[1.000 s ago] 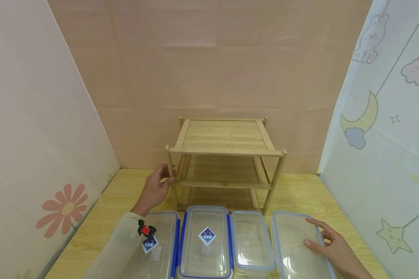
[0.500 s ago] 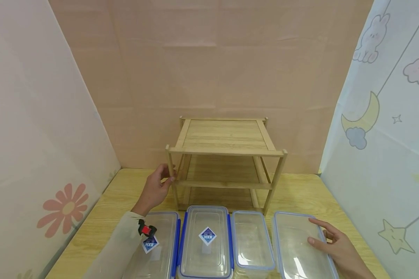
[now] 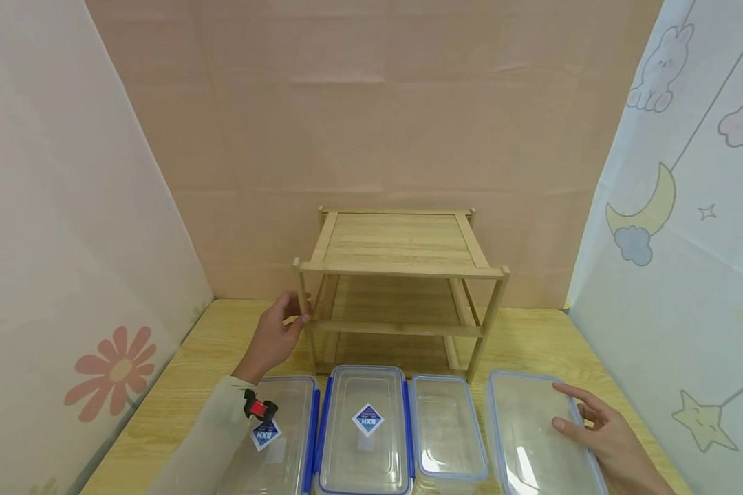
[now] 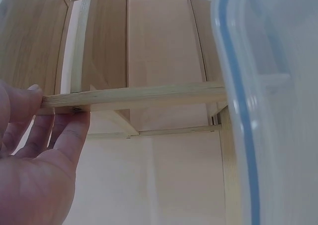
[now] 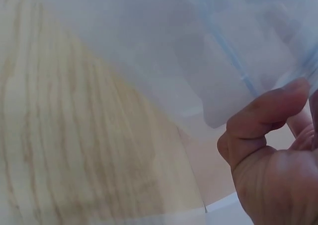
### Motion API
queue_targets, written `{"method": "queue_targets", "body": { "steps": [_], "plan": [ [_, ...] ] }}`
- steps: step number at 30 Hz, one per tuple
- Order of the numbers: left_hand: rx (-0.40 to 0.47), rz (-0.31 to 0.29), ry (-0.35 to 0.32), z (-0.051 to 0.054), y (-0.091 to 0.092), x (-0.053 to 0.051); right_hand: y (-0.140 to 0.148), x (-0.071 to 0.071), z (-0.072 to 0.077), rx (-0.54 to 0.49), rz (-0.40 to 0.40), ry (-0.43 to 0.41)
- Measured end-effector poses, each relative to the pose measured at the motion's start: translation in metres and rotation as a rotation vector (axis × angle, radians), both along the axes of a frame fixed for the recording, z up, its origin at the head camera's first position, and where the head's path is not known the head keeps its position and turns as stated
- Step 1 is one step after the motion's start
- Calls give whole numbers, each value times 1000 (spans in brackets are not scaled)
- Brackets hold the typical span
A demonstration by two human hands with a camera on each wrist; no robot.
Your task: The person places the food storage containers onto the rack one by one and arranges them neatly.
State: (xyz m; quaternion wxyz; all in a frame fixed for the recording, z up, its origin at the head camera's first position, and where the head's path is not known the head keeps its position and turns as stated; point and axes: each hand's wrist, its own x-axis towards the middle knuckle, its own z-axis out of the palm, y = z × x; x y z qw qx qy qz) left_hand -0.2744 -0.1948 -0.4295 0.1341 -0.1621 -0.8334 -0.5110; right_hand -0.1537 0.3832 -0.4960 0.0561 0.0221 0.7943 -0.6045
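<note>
A light wooden rack (image 3: 402, 240) with several tiers stands at the table's middle. My left hand (image 3: 275, 338) grips its front left post (image 4: 149, 95), thumb on one side and fingers on the other in the left wrist view. At the right, my right hand (image 3: 609, 440) holds the right edge of a clear plastic food container (image 3: 526, 416) with a pale blue lid rim. Its thumb lies on the lid, and the fingers reach round the far side. In the right wrist view the container (image 5: 159, 51) looks tilted, with an edge over the wooden tabletop.
In a row before the rack lie a blue-clipped container (image 3: 294, 419), partly behind my left sleeve, another blue-clipped container (image 3: 365, 385) with a label, and a narrower pale-rimmed container (image 3: 447, 426). Patterned walls flank the table (image 3: 539, 337); a plain tan sheet (image 3: 378, 137) hangs behind.
My right hand and the container it holds have shifted slightly to the right, and the container's far edge sits a little higher in view. The left hand and the rack stay put.
</note>
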Motion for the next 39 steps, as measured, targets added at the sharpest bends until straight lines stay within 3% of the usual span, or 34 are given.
{"method": "queue_targets", "body": {
  "steps": [4, 11, 20, 31, 39],
  "plan": [
    [11, -9, -6, 1, -1, 1, -2, 2, 7, -11, 34, 77],
    [29, -26, -11, 0, -2, 1, -3, 2, 17, -192, 135, 130],
    [89, -66, -27, 0, -3, -1, -8, 2, 31, -232, 189, 234],
    [109, -82, -15, 2, -5, -5, -17, 4, 49, -287, 221, 240],
    [100, -69, -9, 2, -3, -5, -28, 6, 67, -250, 155, 222]
  ]
}}
